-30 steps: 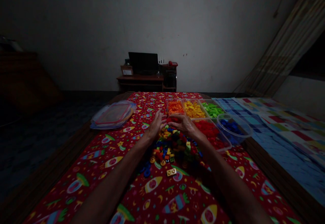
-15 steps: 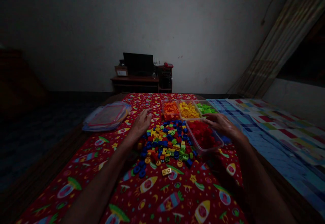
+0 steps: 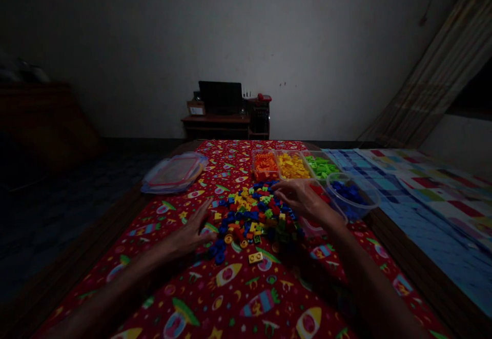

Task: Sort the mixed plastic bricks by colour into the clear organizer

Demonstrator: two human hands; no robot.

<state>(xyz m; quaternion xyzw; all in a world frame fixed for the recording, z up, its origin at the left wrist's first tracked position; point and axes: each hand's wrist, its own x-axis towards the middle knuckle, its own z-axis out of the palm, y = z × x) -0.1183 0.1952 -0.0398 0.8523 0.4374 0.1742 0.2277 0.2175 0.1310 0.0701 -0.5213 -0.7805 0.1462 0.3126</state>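
Note:
A mixed pile of small plastic building bricks [image 3: 249,216] in blue, yellow, red, green and orange lies on the red patterned tablecloth [image 3: 215,303]. At the pile's left edge is my left hand [image 3: 192,231], its thumb and fingers spread with nothing in them. My right hand [image 3: 302,198] hovers over the pile's right side, fingers apart and pointing left, and I see nothing held. Beneath its wrist, a clear box of red bricks [image 3: 318,193] is partly covered. One yellow brick [image 3: 255,258] and a few blue round pieces [image 3: 218,252] lie at the near side.
Clear boxes of orange bricks [image 3: 265,165], yellow bricks [image 3: 292,166] and green bricks [image 3: 322,167] stand in a row behind. A round tub of blue bricks [image 3: 348,193] sits at right. Stacked lids [image 3: 175,172] lie at left. A bed [image 3: 384,185] adjoins the table's right.
My right hand has moved left from the red box to above the pile. My left hand has drawn back towards me, fingers spreading. The view has turned slightly left; the blue tub shows more fully.

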